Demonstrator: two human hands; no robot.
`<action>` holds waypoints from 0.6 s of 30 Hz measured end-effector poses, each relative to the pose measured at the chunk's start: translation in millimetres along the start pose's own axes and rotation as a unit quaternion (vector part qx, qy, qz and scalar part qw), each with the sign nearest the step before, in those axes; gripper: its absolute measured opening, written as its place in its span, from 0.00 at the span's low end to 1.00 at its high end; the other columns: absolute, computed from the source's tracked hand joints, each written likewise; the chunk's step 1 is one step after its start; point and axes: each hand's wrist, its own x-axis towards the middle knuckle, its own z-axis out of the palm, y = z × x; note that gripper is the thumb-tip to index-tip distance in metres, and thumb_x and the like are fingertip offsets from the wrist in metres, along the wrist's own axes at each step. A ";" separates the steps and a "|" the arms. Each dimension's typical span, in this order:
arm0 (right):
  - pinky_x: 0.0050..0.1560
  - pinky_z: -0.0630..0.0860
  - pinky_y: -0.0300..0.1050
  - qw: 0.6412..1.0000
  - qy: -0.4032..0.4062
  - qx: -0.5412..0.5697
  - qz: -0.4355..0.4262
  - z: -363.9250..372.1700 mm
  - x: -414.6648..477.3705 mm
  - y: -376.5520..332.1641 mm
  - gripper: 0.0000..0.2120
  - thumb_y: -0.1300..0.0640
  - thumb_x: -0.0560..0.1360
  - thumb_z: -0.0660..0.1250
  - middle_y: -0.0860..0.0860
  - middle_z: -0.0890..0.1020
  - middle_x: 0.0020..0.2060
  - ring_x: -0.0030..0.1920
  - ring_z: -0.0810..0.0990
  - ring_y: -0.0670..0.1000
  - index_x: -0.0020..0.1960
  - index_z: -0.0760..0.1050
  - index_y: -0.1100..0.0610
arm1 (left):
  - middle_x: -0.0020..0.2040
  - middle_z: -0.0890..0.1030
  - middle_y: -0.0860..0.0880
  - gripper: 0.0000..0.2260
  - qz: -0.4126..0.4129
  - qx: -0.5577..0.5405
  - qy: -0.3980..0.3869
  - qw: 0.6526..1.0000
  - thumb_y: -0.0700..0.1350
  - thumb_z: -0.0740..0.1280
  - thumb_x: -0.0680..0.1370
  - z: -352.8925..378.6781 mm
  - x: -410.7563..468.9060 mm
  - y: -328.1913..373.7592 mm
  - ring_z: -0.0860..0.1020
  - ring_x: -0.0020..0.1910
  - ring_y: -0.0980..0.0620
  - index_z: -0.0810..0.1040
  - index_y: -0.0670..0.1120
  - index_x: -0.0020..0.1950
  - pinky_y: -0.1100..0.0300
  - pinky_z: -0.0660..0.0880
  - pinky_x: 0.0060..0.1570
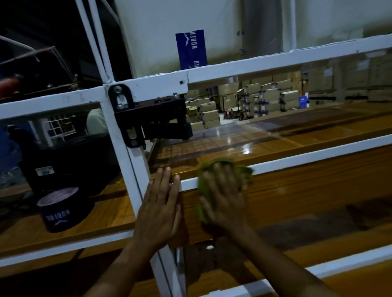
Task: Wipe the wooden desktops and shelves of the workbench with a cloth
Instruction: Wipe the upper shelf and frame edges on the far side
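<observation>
1. Fingers of the left hand lie straight and close together. They are flat across the white rail and the wood under it, and hold nothing.
2. Far left: a dark round tub with pale lettering stands upright on the left wooden shelf.
3. White upright post of the frame rises just left of the left hand. A black hinged bracket is bolted to the post higher up.
4. Green cloth lies bunched across the white rail and the wooden board below it, just right of the left hand.
5. Right hand is pressed flat on top of the cloth, fingers extended and slightly apart. It is blurred, so I cannot tell finer detail.
6. Right of the cloth the board runs on, glossy.
7. Background, upper right: stacked cardboard boxes, well apart from the workbench.
</observation>
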 end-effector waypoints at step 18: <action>0.52 0.68 0.52 0.991 0.019 -0.121 -0.055 -47.2 121.8 62.2 0.19 0.44 0.81 0.58 0.57 0.83 0.48 0.49 0.80 0.58 0.51 0.80 0.57 | 0.64 0.77 0.37 0.23 -0.043 -0.052 0.011 0.998 0.48 0.57 0.77 -10.0 30.3 8.8 0.72 0.63 0.40 0.73 0.37 0.68 0.46 0.64 0.65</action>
